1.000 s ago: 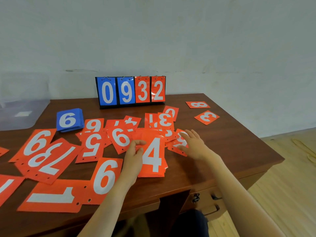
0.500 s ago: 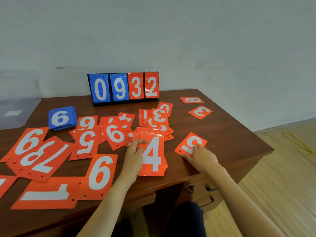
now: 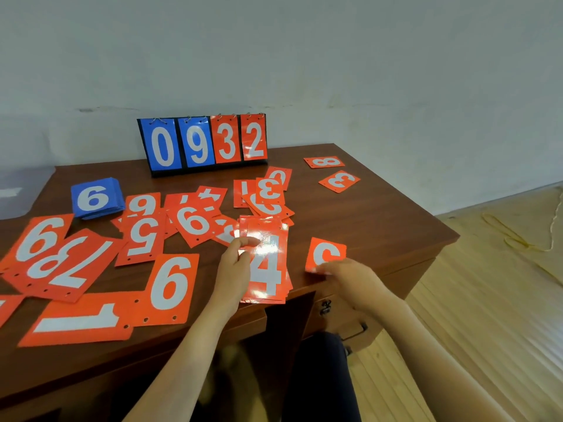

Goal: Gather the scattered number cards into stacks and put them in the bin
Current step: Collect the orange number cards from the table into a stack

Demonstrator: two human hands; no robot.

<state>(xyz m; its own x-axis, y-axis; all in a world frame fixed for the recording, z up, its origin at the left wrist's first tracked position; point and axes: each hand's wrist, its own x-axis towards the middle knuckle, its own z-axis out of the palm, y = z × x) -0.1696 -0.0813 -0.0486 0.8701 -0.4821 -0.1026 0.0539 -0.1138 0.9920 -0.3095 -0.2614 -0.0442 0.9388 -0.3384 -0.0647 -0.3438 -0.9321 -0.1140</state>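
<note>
Stack of orange cards [image 3: 268, 269], a 4 on top, sits at the counter's [image 3: 380, 226] near edge, and my left hand [image 3: 234, 266] grips its left side, thumb on top. My right hand [image 3: 350, 277] pinches the near edge of a lone orange card [image 3: 327, 252] just beside the stack. Other scattered cards [image 3: 170, 287] lie to the left.

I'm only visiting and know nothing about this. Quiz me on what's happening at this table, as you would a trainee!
1. True or false: the left hand grips the red stack topped by a 4.
2. The right hand has its fingers on: A) a single red card just right of that stack; B) a pencil; C) nothing at all.
3. Fill in: the scoreboard at the back of the table reads ____.
Key: 1 true; 2 A; 3 0932.
</note>
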